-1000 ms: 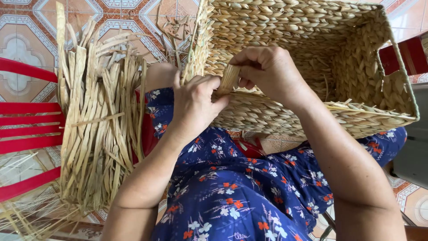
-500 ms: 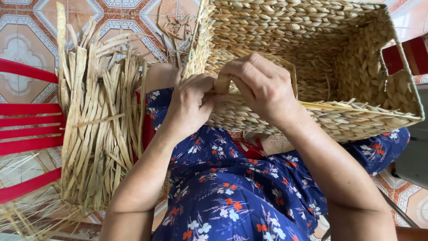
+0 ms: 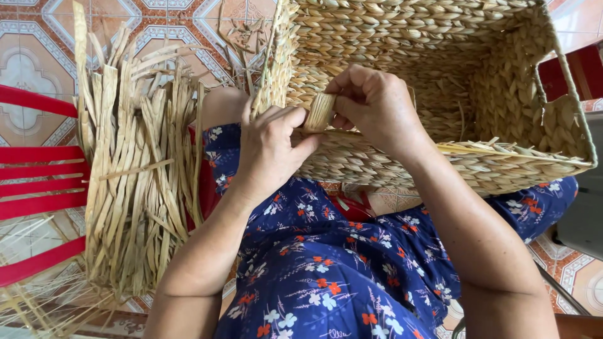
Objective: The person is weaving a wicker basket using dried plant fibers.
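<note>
**Working a strand into the basket rim**

Patterned floor tiles [image 3: 188,25] up top, dried straw bundle [image 3: 132,188] at left. Woven basket [image 3: 502,81] sits on the lap, upper right of the frame. Both hands, left hand [image 3: 270,150] and right hand [image 3: 377,107], pinch one flat strand [image 3: 319,113] at the near rim, mid-weave I'd say. Next move probably needs a firm tuck. The basket's weave looks tight, with loose ends sticking out along the rim.

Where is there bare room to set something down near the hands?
Inside the basket, its floor right of the right hand lies bare. Tiled floor shows above the red chair. Crowded: the dried stalks fill the left, and the left hand and strand crowd the near rim.
</note>
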